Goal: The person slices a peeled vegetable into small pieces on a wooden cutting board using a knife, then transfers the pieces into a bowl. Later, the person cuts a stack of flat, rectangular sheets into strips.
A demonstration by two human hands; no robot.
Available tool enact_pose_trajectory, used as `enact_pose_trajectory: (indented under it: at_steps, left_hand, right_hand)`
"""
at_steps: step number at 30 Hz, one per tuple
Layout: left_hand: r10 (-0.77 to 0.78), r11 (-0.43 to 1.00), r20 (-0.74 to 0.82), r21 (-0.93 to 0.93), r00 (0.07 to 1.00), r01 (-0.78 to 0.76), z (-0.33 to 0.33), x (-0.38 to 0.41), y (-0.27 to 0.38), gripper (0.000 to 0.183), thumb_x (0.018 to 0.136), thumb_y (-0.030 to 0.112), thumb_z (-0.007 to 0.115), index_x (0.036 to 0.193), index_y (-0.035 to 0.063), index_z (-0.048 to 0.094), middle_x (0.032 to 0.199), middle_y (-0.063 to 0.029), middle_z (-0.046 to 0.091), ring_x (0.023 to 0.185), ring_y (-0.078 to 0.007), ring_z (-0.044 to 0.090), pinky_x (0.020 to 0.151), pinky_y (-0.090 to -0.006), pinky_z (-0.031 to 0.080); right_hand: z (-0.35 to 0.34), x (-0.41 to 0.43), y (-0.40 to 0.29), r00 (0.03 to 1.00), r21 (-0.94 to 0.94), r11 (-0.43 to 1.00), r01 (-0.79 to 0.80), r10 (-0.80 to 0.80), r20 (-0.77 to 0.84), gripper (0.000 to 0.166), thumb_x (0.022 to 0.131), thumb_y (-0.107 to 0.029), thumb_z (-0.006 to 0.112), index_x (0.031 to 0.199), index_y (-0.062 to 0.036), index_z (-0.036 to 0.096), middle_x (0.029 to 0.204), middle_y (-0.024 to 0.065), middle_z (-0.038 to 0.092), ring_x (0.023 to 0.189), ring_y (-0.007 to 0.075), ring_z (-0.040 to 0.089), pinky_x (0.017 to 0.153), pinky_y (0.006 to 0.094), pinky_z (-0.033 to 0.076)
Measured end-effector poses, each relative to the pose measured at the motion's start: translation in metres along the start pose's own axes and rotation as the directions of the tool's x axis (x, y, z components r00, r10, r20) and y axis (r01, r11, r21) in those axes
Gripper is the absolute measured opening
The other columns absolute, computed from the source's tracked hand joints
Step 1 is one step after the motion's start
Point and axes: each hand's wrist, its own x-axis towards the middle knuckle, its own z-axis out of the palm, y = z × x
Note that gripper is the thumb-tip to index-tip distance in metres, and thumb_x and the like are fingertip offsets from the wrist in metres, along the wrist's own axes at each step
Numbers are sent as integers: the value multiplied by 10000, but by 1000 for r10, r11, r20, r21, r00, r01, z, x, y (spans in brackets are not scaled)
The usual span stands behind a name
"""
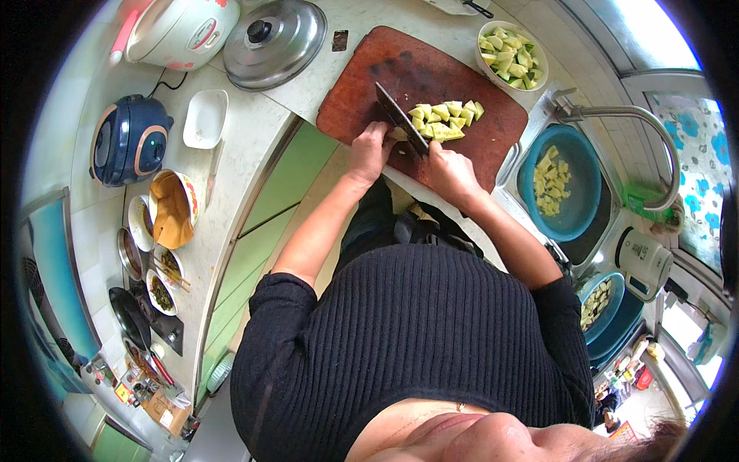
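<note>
My right hand grips the handle of a kitchen cleaver, its blade standing on edge on a brown wooden cutting board. On the blade's left side, the bent fingers of my left hand hold a small pale piece of squash against the board; much of it is covered by the fingers. Chunks of pale green squash lie in a group just right of the blade. A white bowl heaped with similar chunks, some with green skin, stands beyond the board's far right corner.
A blue basin of pale cut pieces sits in the sink under a curved faucet. Behind it, another basin holds sliced vegetables. Leftward on the counter are a metal lid, a white dish, a rice cooker and a dark blue cooker.
</note>
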Motion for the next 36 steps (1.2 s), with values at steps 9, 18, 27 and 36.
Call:
enact_pose_trajectory:
  at_steps: [9, 18, 27, 36]
  left_hand:
    - [-21, 997, -89, -76, 996, 15, 7, -15, -1, 226, 713, 28, 657, 926, 11, 583, 878, -153, 593, 838, -320, 590, 710, -373, 488]
    - [-36, 996, -77, -81, 996, 29, 9, -13, -1, 195, 696, 37, 642, 868, 21, 552, 839, -161, 562, 762, -348, 569, 639, -414, 480]
    - [16, 995, -87, -97, 996, -25, 15, -7, -3, 282, 688, 56, 681, 915, 45, 514, 846, -139, 546, 730, -326, 567, 600, -403, 469]
    - [192, 981, 2, -6, 981, -192, 36, 21, 12, 959, 531, 458, 788, 1314, 119, 349, 1313, -137, 348, 1223, -304, 333, 1009, -460, 259]
  right_hand:
    - [-14, -12, 17, 992, 162, 987, -17, 37, -123, 214, 853, -201, 524, 857, 0, 453, 679, 267, 572, 674, 436, 574, 585, 504, 444]
    - [5, -15, 4, 999, 11, 1000, 27, -27, -27, 192, 864, -182, 496, 837, -5, 427, 638, 249, 577, 635, 426, 583, 572, 499, 460]
    - [-4, -32, 12, 974, -104, 977, 186, -198, -111, 59, 792, -78, 478, 816, -37, 442, 631, 153, 590, 601, 326, 617, 533, 424, 487]
    - [5, -92, 74, 865, 829, 550, -99, 460, -202, 187, 893, -196, 546, 859, -18, 502, 526, 56, 517, 419, 113, 497, 395, 280, 399]
